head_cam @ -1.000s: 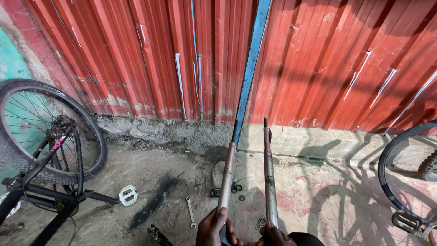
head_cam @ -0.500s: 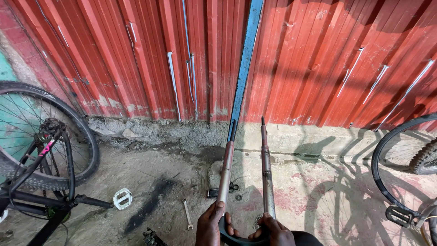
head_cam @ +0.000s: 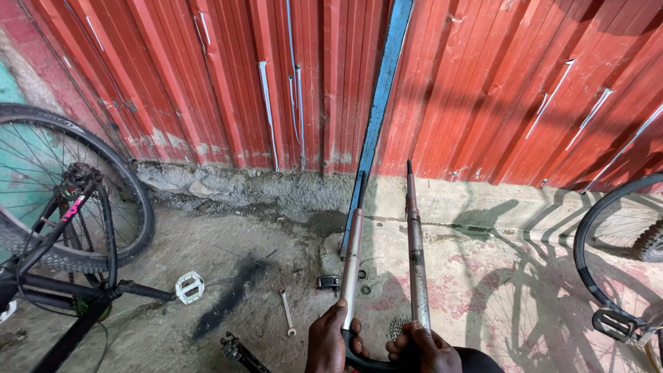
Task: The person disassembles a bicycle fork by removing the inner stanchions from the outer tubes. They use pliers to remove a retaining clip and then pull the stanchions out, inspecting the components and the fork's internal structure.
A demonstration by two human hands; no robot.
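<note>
You stood over a rough, stained concrete floor (head_cam: 207,324) that ran up to a low cement kerb (head_cam: 242,183) across the middle of the frame, and above it rose a red corrugated metal wall (head_cam: 483,83) filling the whole upper half. A blue painted metal strip (head_cam: 382,97) leaned down that wall from the top centre to the floor.

At the bottom centre you held a bicycle fork with two long, worn silver-grey metal legs (head_cam: 416,242) pointing away from you toward the wall, tips dark and tapered, joined at a black curved crown near your hands. Your left hand (head_cam: 330,342) was wrapped closed around the lower part of the left leg, and your right hand (head_cam: 425,349) gripped the base of the right leg, fingers curled shut on it.

On the floor just ahead of your left hand lay a small silver spanner (head_cam: 287,312), and farther left a white plastic bicycle pedal (head_cam: 189,287) (fitted on the crank of the black bicycle frame (head_cam: 55,276) at the lower left). That bicycle's spoked rear wheel with a black tyre (head_cam: 76,186) filled the left edge. A second black-tyred wheel (head_cam: 608,242) showed at the right edge, with a dark pedal below it. No packages or signs could be made out.
</note>
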